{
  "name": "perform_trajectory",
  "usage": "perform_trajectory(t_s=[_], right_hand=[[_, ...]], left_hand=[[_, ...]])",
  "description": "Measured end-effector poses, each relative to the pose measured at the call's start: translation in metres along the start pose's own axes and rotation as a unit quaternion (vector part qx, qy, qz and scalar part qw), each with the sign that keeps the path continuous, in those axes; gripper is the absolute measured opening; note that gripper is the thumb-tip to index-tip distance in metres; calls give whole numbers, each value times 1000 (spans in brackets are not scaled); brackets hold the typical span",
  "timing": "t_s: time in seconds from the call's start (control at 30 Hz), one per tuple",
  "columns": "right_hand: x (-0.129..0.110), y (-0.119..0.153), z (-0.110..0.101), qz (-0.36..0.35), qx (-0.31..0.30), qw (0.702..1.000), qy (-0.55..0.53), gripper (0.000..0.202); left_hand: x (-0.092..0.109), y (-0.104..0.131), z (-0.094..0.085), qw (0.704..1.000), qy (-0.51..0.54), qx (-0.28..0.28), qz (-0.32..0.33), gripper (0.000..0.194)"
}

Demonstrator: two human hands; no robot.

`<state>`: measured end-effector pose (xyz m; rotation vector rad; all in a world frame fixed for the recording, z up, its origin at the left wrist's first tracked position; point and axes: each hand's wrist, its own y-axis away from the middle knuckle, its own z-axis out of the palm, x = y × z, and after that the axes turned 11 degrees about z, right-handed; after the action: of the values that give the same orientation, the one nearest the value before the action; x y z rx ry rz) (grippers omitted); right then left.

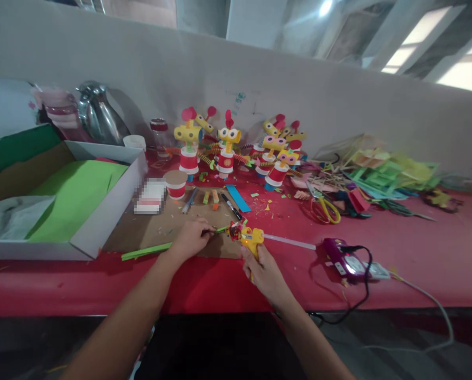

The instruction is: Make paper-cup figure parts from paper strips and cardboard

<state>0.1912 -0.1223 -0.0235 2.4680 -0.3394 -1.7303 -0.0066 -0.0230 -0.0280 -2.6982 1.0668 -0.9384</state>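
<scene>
My right hand [262, 266] is wrapped round the handle of a yellow glue gun [252, 240], with a clear glue stick [289, 241] sticking out of its back end to the right. The gun's tip points left, beside a small green strip [221, 230]. My left hand [191, 238] pinches the near end of that green strip. Below and left of this hand, longer green paper strips [146, 251] lie partly on a brown cardboard sheet [151, 229]. Red bits cling around the gun's nozzle.
Paper-cup figures [225, 161] stand along the wall. A white box [115, 203] is at left, beside a covered paper cup [175, 184]. Pens [231, 206] and a blue strip [238, 198] lie ahead. Yellow scissors [329, 210] and a purple power strip [344, 259] with cables are right.
</scene>
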Motion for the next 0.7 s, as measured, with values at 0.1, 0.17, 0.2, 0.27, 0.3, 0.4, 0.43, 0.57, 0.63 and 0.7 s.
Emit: perform_trajectory(t_s=[0.1,0.17,0.2,0.27,0.3,0.4,0.43,0.57,0.63,0.7], right_hand=[[-3,0,2,6,-2,1000,1,30],[-2,-1,0,12,3,1000,11,30],[-1,-2,-2,12,8,1000,19,31],[2,-4,-7,14,19,999,31,31],[3,-6,-9,14,23,999,34,31],[4,-7,-13,16,33,999,35,30],[3,-7,-13,14,36,999,35,30],[-1,-5,-12,5,40,999,32,29],[-2,-5,-12,5,45,999,31,28],[-3,-4,-11,11,58,998,33,28]], left_hand=[[0,0,0,1000,-3,-4,1,24],[0,0,-1,1000,0,-7,4,24],[0,0,-1,1000,2,-9,5,24],[1,0,-2,1000,7,-10,3,24],[1,0,-2,1000,8,-9,1,23],[2,0,-2,1000,10,-7,-2,23],[2,0,-3,1000,10,-7,-1,23],[3,0,-4,1000,11,-6,5,23],[3,0,-4,1000,13,-5,8,23],[2,-1,-4,1000,12,-5,11,22]])
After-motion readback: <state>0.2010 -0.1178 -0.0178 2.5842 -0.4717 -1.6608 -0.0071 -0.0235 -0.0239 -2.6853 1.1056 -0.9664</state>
